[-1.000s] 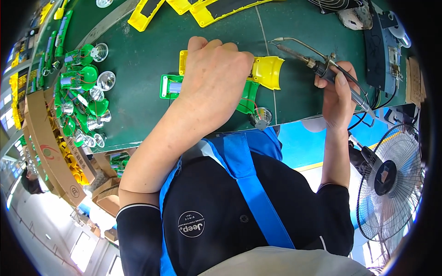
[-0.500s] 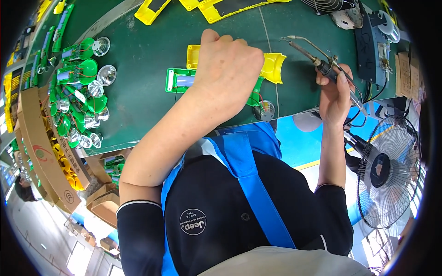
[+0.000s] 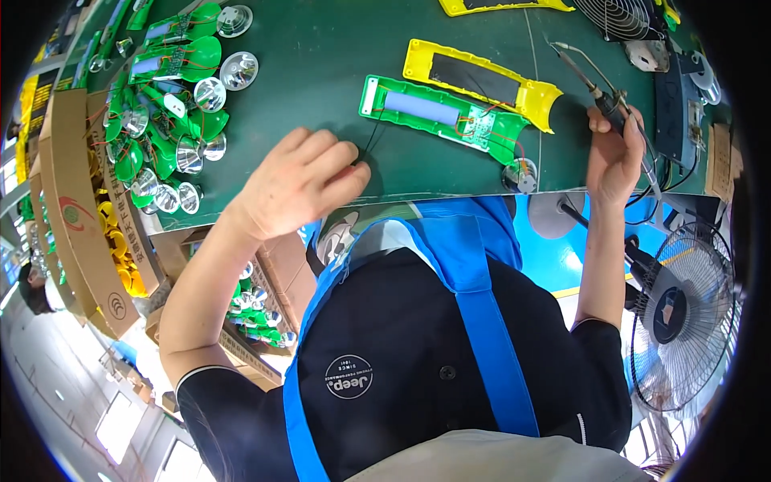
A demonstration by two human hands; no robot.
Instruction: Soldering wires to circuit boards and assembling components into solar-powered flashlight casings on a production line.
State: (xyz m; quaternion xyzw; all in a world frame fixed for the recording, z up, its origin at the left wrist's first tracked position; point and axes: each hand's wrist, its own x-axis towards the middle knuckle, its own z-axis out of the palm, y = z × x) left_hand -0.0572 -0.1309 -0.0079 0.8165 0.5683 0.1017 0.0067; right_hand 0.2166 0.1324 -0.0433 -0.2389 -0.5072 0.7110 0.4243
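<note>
My right hand [image 3: 617, 161] grips a soldering iron [image 3: 608, 108] with a thin curved metal tube beside its tip, which points up and left. My left hand [image 3: 309, 181] is closed, thumb and fingertips together, over the table's near edge. A black wire [image 3: 374, 132] comes down close to those fingertips; whether they pinch it is hidden. That wire leaves a green flashlight housing half [image 3: 434, 112], which holds a blue-purple battery cell and a small circuit board. Red wires link it to a clear round reflector [image 3: 520, 175]. Behind lies a yellow housing half [image 3: 482, 80] with a dark panel.
Several green housings with reflectors [image 3: 189, 153] are heaped at the left of the green table [image 3: 321, 72]. A cardboard box [image 3: 76, 209] of yellow parts stands at far left. The solder feeder unit [image 3: 683, 104] is at right, above a standing fan [image 3: 671, 313]. Another yellow piece [image 3: 506, 6] lies far back.
My left hand has come away from the yellow and green housing halves toward the left and near edge, uncovering them. The right hand still holds the soldering iron. The whole view has shifted.
</note>
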